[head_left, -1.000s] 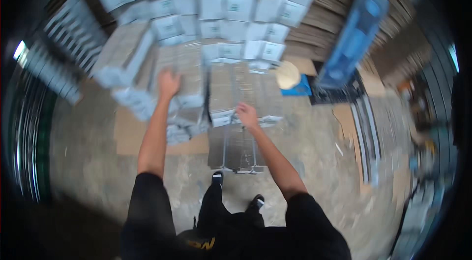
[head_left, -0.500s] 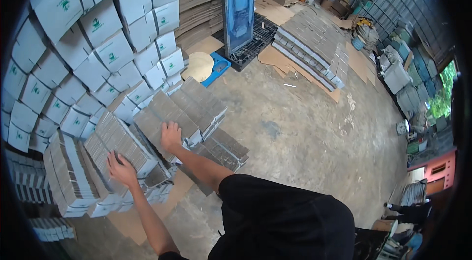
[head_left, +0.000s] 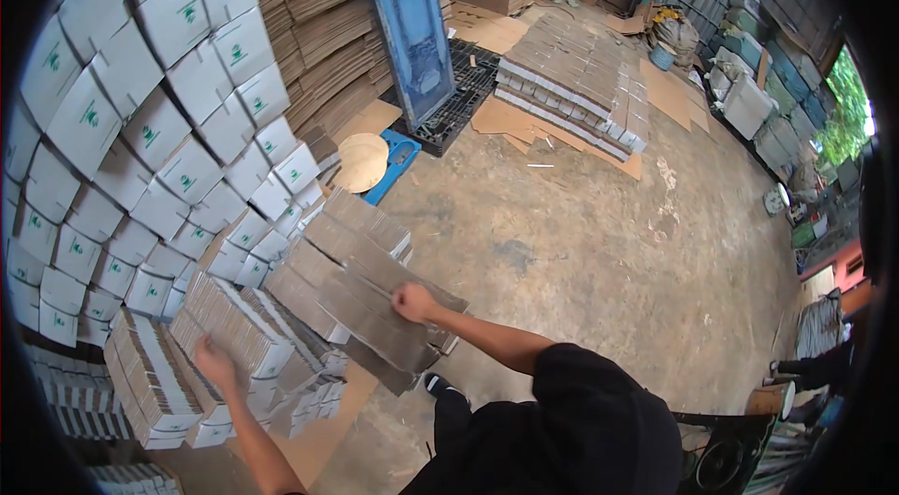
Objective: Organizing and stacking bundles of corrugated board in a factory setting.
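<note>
Strapped bundles of flat, folded cardboard boxes, grey-brown on top with white sides, stand in a row on the floor before me. My right hand (head_left: 412, 301) is closed on a bundle of flat cardboard (head_left: 379, 308) at the right end of the row; its fingers curl at the bundle's top, where a strap seems to run. That bundle is a little blurred. Over another cardboard bundle (head_left: 225, 317) further left is my left hand (head_left: 215, 362), its fingers smeared by motion. A third bundle (head_left: 150, 373) stands at the far left of the row.
White boxes with green prints (head_left: 154, 134) are stacked high at the left. Beyond are tall brown cardboard stacks (head_left: 314, 17), a blue panel (head_left: 412, 36) on a black pallet (head_left: 468, 73), and a round tan disc (head_left: 362, 162). More bundles (head_left: 571, 83) lie across the concrete floor (head_left: 562, 270).
My right hand has moved right and nearer, closing from a spread hold, and the cardboard under it has shifted the same way. My left hand is lower on its bundle. The view has shifted.
</note>
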### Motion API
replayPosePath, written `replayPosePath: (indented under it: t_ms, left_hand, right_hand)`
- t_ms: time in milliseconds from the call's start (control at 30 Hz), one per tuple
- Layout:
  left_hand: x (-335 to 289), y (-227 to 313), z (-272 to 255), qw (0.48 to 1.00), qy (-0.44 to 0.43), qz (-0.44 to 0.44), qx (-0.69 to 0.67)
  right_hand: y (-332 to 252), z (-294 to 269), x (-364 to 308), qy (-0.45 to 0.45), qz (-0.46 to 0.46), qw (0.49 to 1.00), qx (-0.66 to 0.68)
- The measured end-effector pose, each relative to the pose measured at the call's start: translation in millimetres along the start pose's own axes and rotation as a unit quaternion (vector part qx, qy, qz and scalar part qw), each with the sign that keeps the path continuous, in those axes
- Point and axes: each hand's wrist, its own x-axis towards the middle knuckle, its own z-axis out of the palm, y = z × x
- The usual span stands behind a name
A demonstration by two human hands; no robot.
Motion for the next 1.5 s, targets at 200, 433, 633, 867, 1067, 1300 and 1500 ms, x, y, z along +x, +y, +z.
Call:
replayPosePath:
  t_ms: [200, 433, 633, 867, 1067, 1300, 1500]
  left_hand:
    - [10.4, 9.9, 14.3, 0.986, -0.014, -0.023, 0.162]
    - [0.7, -16.0, 52.5, 0.994, -0.034, -0.051, 0.090]
    - [27.9, -9.1, 19.0, 0.964, -0.067, -0.013, 0.257]
    - [61.5, -7.8, 38.2, 0.933, -0.135, -0.063, 0.326]
    - [49.6, 48.9, 27.1, 0.920, -0.147, -0.090, 0.353]
    - [-39.7, 198.4, 15.1, 0.949, -0.058, -0.115, 0.286]
    - [-167.0, 380.3, 73.4, 0.966, -0.110, -0.181, 0.150]
  right_hand:
    - [105.9, -159.7, -162.4, -0.043, 0.186, 0.976, -0.109]
    - [350.6, -220.8, -380.8, 0.036, 0.417, 0.871, -0.257]
    - [333.5, -252.1, -476.2, 0.087, 0.597, 0.773, -0.197]
    - [330.4, -203.9, -557.1, 0.017, 0.652, 0.741, -0.161]
    - [400.1, -119.3, -582.2, -0.071, 0.542, 0.837, 0.028]
    - [521.2, -166.7, -577.3, 0.035, 0.625, 0.772, 0.109]
    - [622.7, -299.7, -498.2, -0.010, 0.564, 0.818, -0.114]
